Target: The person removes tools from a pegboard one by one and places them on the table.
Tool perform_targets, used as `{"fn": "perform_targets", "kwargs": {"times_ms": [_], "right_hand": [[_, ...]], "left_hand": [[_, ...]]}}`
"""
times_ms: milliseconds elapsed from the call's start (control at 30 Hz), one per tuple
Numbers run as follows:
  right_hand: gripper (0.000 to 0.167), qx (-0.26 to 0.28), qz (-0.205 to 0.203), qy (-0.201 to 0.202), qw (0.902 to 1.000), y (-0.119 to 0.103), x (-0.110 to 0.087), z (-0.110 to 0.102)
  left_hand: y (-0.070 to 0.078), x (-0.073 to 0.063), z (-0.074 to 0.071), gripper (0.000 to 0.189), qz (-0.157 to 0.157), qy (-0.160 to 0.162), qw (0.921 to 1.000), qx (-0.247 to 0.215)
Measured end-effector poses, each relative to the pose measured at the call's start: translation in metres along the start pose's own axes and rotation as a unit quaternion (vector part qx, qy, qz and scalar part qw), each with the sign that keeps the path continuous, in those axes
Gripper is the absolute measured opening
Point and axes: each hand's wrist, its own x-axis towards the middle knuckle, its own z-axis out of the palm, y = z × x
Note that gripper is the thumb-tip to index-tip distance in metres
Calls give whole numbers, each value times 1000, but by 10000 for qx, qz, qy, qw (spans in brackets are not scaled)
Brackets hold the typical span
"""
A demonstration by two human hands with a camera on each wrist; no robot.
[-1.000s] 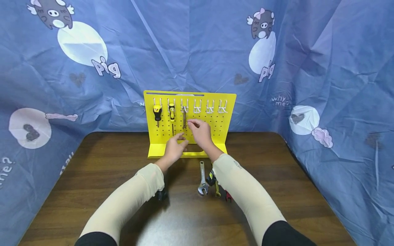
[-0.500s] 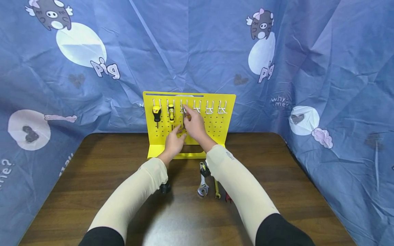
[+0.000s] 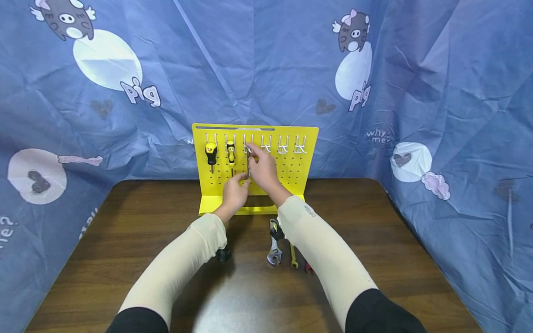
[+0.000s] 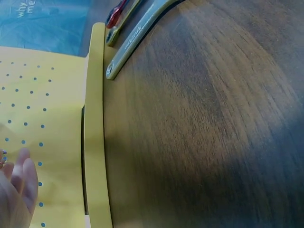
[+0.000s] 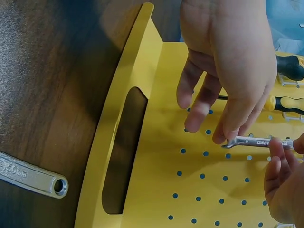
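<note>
A small silver wrench (image 5: 256, 141) stands upright against the yellow pegboard (image 3: 293, 185), at the third pair of hooks from the left. My right hand (image 3: 264, 169) pinches its upper part between thumb and fingers, covering most of it in the head view. Lower down, my left hand (image 3: 235, 192) has thumb and forefinger on the wrench's bottom end, its other fingers spread loosely, as the right wrist view shows. To the left hang a stubby yellow-black screwdriver (image 3: 211, 153) and a longer one (image 3: 231, 152), each on its own hooks.
White hooks (image 3: 283, 145) without tools continue along the board's right half. In front of it on the wooden table (image 3: 354, 240) lie an adjustable wrench (image 3: 274, 255), a yellow wrench (image 3: 294, 258) and a red tool (image 3: 308, 267), partly behind the right sleeve. Blue patterned cloth (image 3: 287, 69) hangs behind.
My right hand has moved up and left from beside the wrench onto its upper part. The left hand has shifted slightly up to the wrench's lower end. Over the last half second little has moved.
</note>
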Motion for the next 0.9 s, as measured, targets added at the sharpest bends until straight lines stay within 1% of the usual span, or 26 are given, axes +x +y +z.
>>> {"fn": "perform_targets", "kwargs": {"times_ms": [167, 333, 433, 667, 800, 900], "right_hand": [[43, 103, 93, 11, 9999, -1, -4, 0], [38, 102, 135, 83, 9998, -5, -6, -1], [36, 87, 41, 159, 9998, -7, -7, -3], [31, 32, -289, 371, 9989, -7, -10, -5], [29, 277, -386, 430, 9979, -6, -11, -6], [30, 478, -331, 424, 9974, -5, -11, -7]], "left_hand": [[3, -4, -1, 22, 85, 133, 9999, 37], [4, -8, -3, 20, 51, 8, 9998, -197], [4, -10, -5, 19, 13, -72, 9996, -283], [3, -16, -10, 17, 48, -240, 9987, -456], [4, -23, -13, 16, -29, -263, 9977, -621], [6, -28, -14, 16, -44, -297, 9964, -790]]}}
